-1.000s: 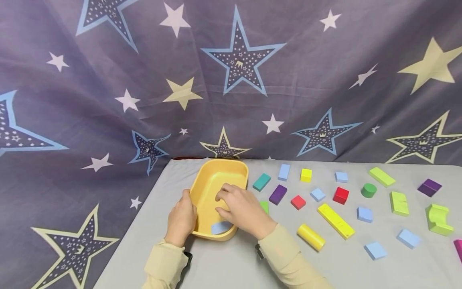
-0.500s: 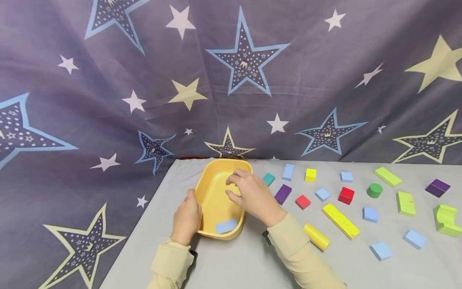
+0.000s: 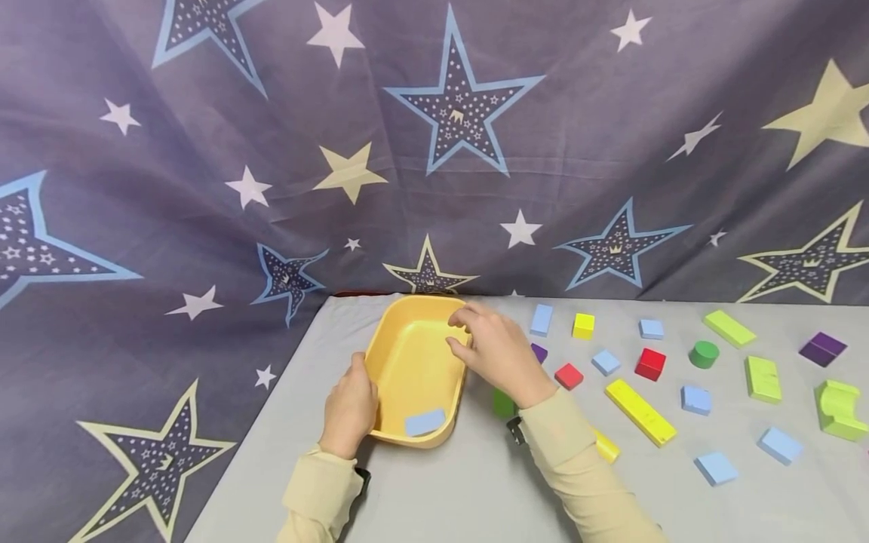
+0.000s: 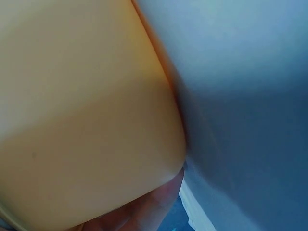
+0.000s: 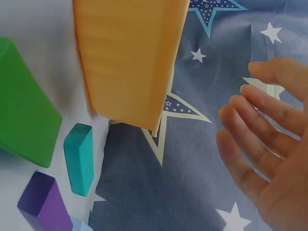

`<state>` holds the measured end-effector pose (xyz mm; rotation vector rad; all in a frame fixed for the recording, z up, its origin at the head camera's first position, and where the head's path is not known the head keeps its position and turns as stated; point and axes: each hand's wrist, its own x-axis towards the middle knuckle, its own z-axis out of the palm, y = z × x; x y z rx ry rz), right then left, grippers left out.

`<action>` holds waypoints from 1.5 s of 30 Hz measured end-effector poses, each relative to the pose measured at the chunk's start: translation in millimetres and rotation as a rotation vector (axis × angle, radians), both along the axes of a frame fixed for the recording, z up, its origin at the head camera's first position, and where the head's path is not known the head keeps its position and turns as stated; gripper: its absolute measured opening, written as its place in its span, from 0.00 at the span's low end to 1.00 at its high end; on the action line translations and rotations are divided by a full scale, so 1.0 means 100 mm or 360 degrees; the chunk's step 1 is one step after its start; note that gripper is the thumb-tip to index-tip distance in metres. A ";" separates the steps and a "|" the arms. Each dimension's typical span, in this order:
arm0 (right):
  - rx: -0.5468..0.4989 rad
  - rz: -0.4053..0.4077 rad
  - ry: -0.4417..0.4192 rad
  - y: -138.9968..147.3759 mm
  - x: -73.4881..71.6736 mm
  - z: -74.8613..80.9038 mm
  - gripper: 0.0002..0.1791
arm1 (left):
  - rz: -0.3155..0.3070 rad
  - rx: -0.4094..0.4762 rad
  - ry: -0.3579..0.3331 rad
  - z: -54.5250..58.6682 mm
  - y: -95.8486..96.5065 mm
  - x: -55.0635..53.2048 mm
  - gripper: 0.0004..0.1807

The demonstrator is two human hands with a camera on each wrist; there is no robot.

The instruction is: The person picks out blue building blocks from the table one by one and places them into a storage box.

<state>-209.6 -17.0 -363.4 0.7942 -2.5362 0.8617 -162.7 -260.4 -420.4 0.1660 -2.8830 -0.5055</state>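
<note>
A yellow plastic bin (image 3: 414, 362) stands on the table, with a light blue block (image 3: 425, 422) lying inside at its near end. My left hand (image 3: 349, 406) grips the bin's left side near the front corner; in the left wrist view, fingers (image 4: 166, 195) show at the edge of the bin wall (image 4: 86, 120). My right hand (image 3: 502, 351) hovers by the right rim, fingers loosely bent and holding nothing. In the right wrist view those fingers (image 5: 250, 139) are apart from the bin (image 5: 130, 57).
Beside the bin, a green block (image 5: 26, 103), a teal block (image 5: 79, 159) and a purple block (image 5: 44, 202) stand on the table. Several more blocks spread rightward, including a long yellow one (image 3: 640, 412) and a red one (image 3: 650, 364). A star-patterned curtain (image 3: 577, 113) hangs behind.
My right hand has moved right, from over the bin's inside to its right rim. The light blue block in the bin now shows more fully. My left hand keeps its grip.
</note>
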 end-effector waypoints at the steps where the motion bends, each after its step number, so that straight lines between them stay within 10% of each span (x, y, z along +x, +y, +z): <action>1: -0.0003 -0.0001 -0.0001 0.01 0.00 0.00 0.11 | 0.0001 0.0000 -0.0002 0.00 0.00 0.00 0.21; 45: -0.0074 -0.0316 -0.0143 0.41 -0.24 -0.06 0.12 | 0.0012 -0.0012 0.0033 0.02 0.01 0.01 0.21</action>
